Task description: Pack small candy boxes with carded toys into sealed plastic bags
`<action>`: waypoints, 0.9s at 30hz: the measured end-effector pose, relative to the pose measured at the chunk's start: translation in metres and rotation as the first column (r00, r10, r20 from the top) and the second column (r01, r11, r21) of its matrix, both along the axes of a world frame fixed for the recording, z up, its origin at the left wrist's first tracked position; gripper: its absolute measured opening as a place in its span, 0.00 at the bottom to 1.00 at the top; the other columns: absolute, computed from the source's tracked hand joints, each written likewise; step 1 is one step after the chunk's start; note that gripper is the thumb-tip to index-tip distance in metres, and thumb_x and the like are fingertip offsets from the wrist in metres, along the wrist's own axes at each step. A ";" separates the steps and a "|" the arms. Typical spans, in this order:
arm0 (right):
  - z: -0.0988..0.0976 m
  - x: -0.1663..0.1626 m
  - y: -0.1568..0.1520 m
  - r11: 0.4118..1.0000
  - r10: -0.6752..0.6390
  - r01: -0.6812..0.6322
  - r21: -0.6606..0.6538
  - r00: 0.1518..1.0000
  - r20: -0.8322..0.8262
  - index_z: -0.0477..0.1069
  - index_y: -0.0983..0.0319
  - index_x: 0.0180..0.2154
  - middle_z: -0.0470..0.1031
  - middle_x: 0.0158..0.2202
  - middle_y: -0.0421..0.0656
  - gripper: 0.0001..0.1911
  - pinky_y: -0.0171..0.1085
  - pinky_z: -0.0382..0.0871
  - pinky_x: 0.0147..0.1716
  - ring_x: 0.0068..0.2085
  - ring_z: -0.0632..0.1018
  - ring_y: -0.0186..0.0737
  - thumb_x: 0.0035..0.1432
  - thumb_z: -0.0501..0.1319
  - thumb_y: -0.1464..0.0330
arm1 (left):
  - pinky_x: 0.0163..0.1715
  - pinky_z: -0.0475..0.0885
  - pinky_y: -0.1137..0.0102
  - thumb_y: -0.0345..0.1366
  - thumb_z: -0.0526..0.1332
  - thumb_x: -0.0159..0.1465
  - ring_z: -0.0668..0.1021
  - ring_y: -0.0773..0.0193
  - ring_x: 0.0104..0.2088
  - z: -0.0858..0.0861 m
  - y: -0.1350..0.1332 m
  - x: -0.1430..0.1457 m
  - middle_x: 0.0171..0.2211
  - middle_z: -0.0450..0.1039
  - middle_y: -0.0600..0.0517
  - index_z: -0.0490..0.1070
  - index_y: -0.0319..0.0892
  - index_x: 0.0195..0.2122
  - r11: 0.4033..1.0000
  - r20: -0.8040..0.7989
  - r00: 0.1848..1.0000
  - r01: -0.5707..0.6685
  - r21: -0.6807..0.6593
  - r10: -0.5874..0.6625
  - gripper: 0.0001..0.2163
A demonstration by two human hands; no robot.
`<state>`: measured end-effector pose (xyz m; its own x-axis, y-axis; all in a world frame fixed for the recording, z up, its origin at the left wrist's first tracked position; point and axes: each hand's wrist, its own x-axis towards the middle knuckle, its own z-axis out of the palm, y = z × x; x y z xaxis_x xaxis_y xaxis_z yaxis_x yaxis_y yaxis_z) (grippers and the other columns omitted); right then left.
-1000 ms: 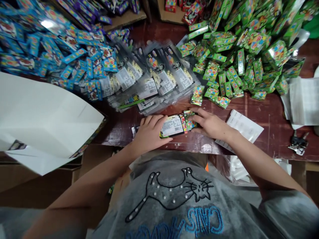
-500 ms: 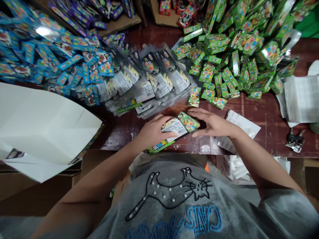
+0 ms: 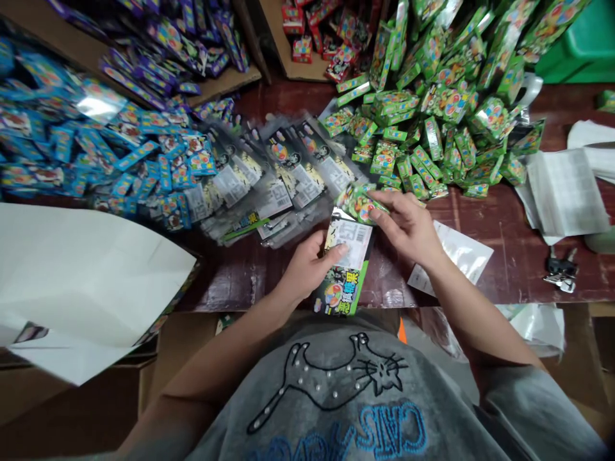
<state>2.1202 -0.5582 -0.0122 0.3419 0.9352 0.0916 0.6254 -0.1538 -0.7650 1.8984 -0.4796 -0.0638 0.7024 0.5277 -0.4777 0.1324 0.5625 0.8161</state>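
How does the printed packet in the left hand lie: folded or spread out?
Spread out: the printed packet shows its white label and colourful lettering, with no visible fold.

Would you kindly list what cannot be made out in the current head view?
In the head view:
- Most fingers of the left hand: hidden behind the flat black-and-green printed packet.
- Part of the small green printed box: covered by the right hand.
- Fine print on the white rectangular label: too small.
- The pile of small blue printed boxes: cut off by the left edge.

Head-worn camera, close above shirt (image 3: 331,400), faces forward, down onto tabletop (image 3: 519,275).
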 end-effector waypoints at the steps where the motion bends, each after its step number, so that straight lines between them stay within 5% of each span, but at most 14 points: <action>1: 0.003 0.003 0.000 0.998 0.048 -0.046 -0.038 0.998 0.043 0.78 0.54 0.58 0.84 0.50 0.45 0.20 0.52 0.72 0.52 0.47 0.80 0.49 0.72 0.63 0.53 | 0.47 0.78 0.65 0.47 0.73 0.63 0.82 0.59 0.44 0.000 -0.003 0.000 0.48 0.83 0.46 0.77 0.39 0.51 1.000 0.007 1.000 -0.024 0.001 0.024 0.21; 8: 0.009 0.023 -0.001 0.929 0.333 -0.333 -0.163 0.942 -0.030 0.81 0.58 0.53 0.85 0.42 0.44 0.14 0.47 0.67 0.50 0.41 0.80 0.43 0.71 0.63 0.62 | 0.48 0.77 0.65 0.43 0.71 0.66 0.82 0.59 0.46 -0.016 -0.028 -0.009 0.48 0.82 0.47 0.75 0.41 0.49 0.989 0.009 0.995 -0.097 0.111 0.097 0.16; 13: 0.004 0.029 0.000 0.906 0.376 -0.384 -0.176 0.923 -0.079 0.80 0.59 0.53 0.85 0.42 0.44 0.13 0.46 0.68 0.49 0.42 0.80 0.43 0.72 0.62 0.63 | 0.45 0.78 0.67 0.38 0.74 0.64 0.82 0.61 0.46 -0.027 -0.029 -0.014 0.48 0.80 0.48 0.63 0.45 0.62 0.954 0.114 0.990 -0.116 0.277 0.087 0.29; 20: 0.006 0.026 0.003 0.849 0.484 -0.476 -0.231 0.875 -0.023 0.82 0.57 0.53 0.82 0.44 0.46 0.14 0.49 0.70 0.52 0.45 0.80 0.46 0.73 0.62 0.62 | 0.42 0.78 0.69 0.34 0.71 0.67 0.82 0.64 0.41 -0.033 -0.030 -0.016 0.44 0.78 0.52 0.58 0.49 0.67 0.917 0.174 0.983 -0.117 0.381 0.053 0.31; 23: -0.001 0.011 -0.009 0.897 0.408 -0.407 -0.172 0.912 -0.034 0.81 0.55 0.55 0.78 0.52 0.49 0.16 0.53 0.72 0.57 0.54 0.78 0.51 0.71 0.64 0.57 | 0.47 0.79 0.66 0.35 0.70 0.68 0.82 0.61 0.47 -0.036 -0.023 -0.018 0.51 0.78 0.48 0.60 0.49 0.68 0.916 0.181 0.983 -0.089 0.392 0.019 0.30; 27: -0.018 -0.024 -0.037 0.995 0.046 -0.060 -0.085 0.987 -0.156 0.72 0.52 0.62 0.73 0.58 0.49 0.23 0.53 0.75 0.58 0.59 0.76 0.50 0.69 0.68 0.56 | 0.48 0.79 0.65 0.35 0.71 0.67 0.82 0.60 0.50 -0.037 -0.012 -0.020 0.55 0.78 0.46 0.62 0.49 0.65 0.923 0.186 0.982 -0.041 0.382 -0.033 0.29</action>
<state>2.0966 -0.5947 -0.0301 0.2948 0.9546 -0.0428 0.5104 -0.1952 -0.8375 1.8785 -0.4919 -0.1006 0.7562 0.6467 -0.0999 -0.0438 0.2024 0.9783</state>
